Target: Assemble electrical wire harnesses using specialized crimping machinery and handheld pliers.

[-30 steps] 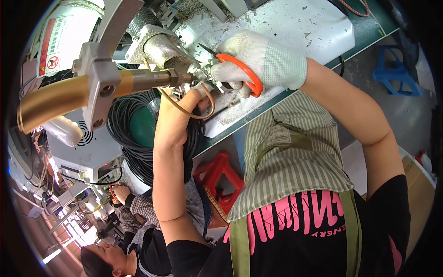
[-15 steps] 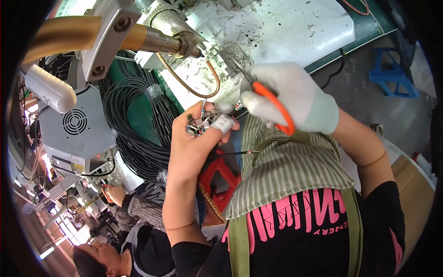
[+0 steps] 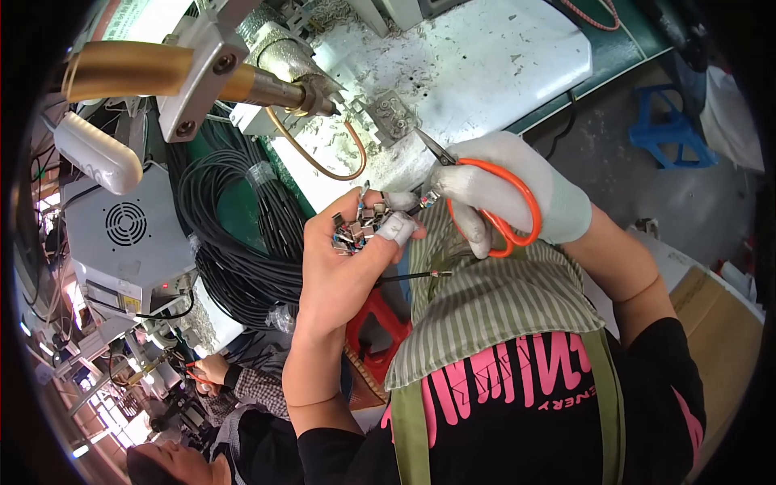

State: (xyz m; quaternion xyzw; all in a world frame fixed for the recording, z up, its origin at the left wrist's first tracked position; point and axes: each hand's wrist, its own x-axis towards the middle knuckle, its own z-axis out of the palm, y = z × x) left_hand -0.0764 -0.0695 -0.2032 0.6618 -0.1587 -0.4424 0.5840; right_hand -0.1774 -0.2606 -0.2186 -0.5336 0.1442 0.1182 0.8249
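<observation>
So, left hand fingers clamped round a bunch of small metal connectors, held up over the lap. Right hand (gloved) gripping orange scissors just beside, blades pointing up-left toward the littered surface.

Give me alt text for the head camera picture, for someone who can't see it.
The left hand holds a bunch of small metal connectors, while the gloved right hand holds orange-handled scissors beside them. Behind are a white workbench and coiled black cables.
</observation>
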